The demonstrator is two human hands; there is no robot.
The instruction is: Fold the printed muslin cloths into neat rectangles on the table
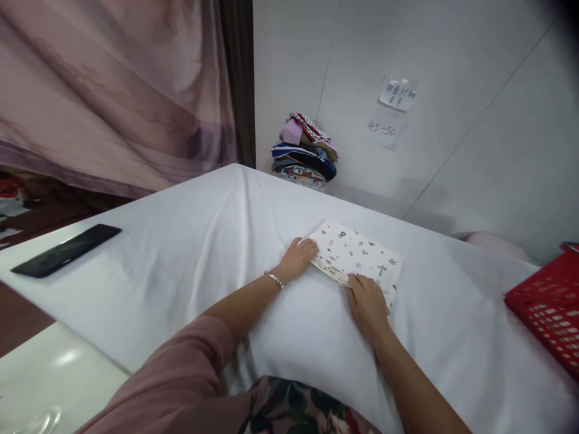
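A folded white cloth (359, 248) with small dark and pale prints lies on the white-covered table (208, 241). Its several stacked layers show along the near edge. My left hand (297, 259) holds the cloth's left corner, fingertips over the top and thumb raised a little apart. At the near right corner, my right hand (368, 304) has its fingers curled over the edge of the layers. The undersides of both hands are hidden.
A black flat device (66, 250) lies at the table's left end. Folded clothes (305, 150) are stacked beyond the far edge, against the wall. A red plastic basket (549, 307) stands at the right. Pink drapery (117, 90) hangs at the far left, and paper notes (397, 94) are on the wall.
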